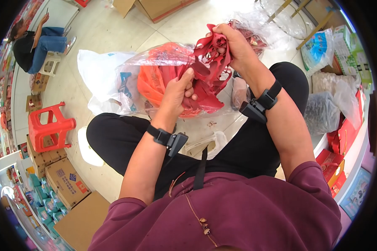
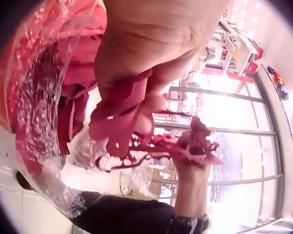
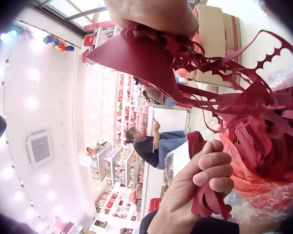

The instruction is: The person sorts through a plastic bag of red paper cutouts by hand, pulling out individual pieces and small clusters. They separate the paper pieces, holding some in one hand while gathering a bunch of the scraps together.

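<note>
Dark red offcuts of thin, flexible sheet (image 1: 211,69), cut through with holes and scalloped edges, hang between the two hands. My right hand (image 1: 236,44) grips their upper end, raised and farther forward. Lower and to the left, my left hand (image 1: 178,92) has its fingers curled round red strips (image 3: 210,200), as the right wrist view shows. In that view a wide flap (image 3: 136,61) and thin notched bands trail from the right hand. Just beyond the left hand lies an orange-red plastic bag (image 1: 150,81) inside a clear one, with more red strips (image 3: 263,141) heaped there.
A white plastic bag (image 1: 98,75) lies left of the orange-red one. A red stool (image 1: 50,127) and cardboard boxes (image 1: 67,182) stand at left. Packed plastic bags (image 1: 320,111) line the right side. Another person (image 1: 29,46) sits on a low stool at far left.
</note>
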Motion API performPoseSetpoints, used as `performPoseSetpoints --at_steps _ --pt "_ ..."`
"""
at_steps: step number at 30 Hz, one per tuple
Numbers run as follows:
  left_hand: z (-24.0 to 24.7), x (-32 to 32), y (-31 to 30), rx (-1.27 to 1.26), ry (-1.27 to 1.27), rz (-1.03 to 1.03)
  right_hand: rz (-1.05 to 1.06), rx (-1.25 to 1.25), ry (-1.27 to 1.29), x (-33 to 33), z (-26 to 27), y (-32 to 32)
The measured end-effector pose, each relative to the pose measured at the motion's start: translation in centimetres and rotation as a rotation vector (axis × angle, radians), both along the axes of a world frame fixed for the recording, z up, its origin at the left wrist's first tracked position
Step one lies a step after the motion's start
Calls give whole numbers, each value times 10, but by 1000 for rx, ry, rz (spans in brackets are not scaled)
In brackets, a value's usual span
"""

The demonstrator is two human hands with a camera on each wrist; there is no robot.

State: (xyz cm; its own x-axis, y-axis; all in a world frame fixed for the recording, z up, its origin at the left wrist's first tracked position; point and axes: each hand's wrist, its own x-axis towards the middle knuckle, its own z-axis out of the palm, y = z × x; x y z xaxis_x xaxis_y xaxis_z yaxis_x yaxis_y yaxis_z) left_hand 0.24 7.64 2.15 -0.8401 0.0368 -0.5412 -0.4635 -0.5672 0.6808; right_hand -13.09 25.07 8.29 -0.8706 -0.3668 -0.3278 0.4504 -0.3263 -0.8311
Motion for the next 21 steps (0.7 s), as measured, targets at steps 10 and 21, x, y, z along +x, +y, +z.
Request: performPoseSetpoints --at_steps 10,21 --pt "-26 -29 11 -174 1 -72 145 -95 -117 14 -10 -11" --pt "-25 -22 -36 -347 41 -200 249 149 298 -7 1 14"
